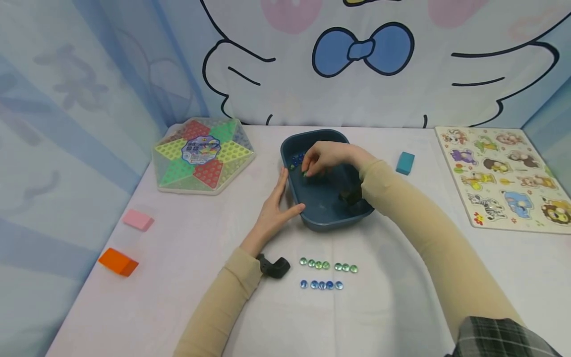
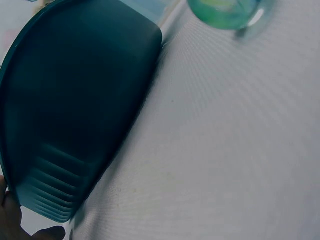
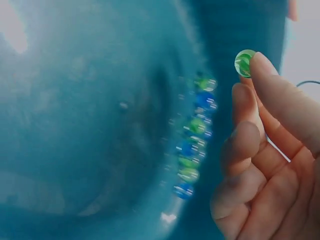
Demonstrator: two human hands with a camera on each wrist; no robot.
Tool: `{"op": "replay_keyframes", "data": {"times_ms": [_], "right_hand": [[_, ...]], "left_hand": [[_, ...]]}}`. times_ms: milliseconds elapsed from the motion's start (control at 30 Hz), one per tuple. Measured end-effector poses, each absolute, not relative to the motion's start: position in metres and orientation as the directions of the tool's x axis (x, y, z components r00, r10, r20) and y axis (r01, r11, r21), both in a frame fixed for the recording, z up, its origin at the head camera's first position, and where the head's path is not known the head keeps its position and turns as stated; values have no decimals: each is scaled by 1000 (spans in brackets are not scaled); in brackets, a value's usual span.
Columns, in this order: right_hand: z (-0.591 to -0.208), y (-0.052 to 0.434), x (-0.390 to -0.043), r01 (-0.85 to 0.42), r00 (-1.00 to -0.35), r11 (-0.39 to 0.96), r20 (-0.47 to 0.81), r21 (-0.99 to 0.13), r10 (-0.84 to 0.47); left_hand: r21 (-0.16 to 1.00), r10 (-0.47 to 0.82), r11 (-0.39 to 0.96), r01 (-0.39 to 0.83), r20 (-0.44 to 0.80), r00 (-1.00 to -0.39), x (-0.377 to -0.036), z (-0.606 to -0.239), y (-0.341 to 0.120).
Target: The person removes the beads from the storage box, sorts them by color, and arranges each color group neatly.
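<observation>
A dark blue-green plastic basin [image 1: 327,208] stands near the middle of the table. My left hand [image 1: 277,208] rests against its left outer side, fingers straight and thumb spread toward the front corner. Over the inside of the basin, my right hand [image 1: 327,157] pinches a green glass marble [image 3: 244,64] between thumb and fingertips. Several blue and green marbles [image 3: 189,162] lie together along the basin wall in the right wrist view. In front of the basin, green marbles [image 1: 318,265] form one row on the cloth, with blue marbles [image 1: 322,285] in a second row nearer me.
A hexagonal patterned box [image 1: 200,173] lies at the back left, and an animal puzzle board [image 1: 513,178] at the right. A pink block [image 1: 138,220] and an orange block [image 1: 118,262] sit on the left; a teal block [image 1: 405,163] is right of the basin.
</observation>
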State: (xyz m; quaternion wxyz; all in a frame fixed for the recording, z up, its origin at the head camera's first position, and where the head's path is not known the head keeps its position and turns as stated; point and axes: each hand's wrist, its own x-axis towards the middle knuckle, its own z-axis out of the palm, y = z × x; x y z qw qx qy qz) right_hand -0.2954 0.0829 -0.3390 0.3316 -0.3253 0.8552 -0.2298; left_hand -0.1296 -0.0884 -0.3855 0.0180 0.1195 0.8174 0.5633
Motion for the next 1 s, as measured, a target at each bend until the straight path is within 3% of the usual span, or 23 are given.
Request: {"op": "replay_keyframes", "data": {"times_ms": [533,800,1000], "right_hand": [[-297,125,-263,-376,-526,597,-367,-709,-767],[-298,152,-235,-342,-442,501,-334,-795,-832],[-306,173,-216,-317,-419,437,-289,-842,-861]], "left_hand": [[930,204,330,161,96,-974,-128,-386,-87],[927,213,335,169,101,-972,-128,-387,-87],[930,218,319,185,118,-969,-129,-386,-87]]}}
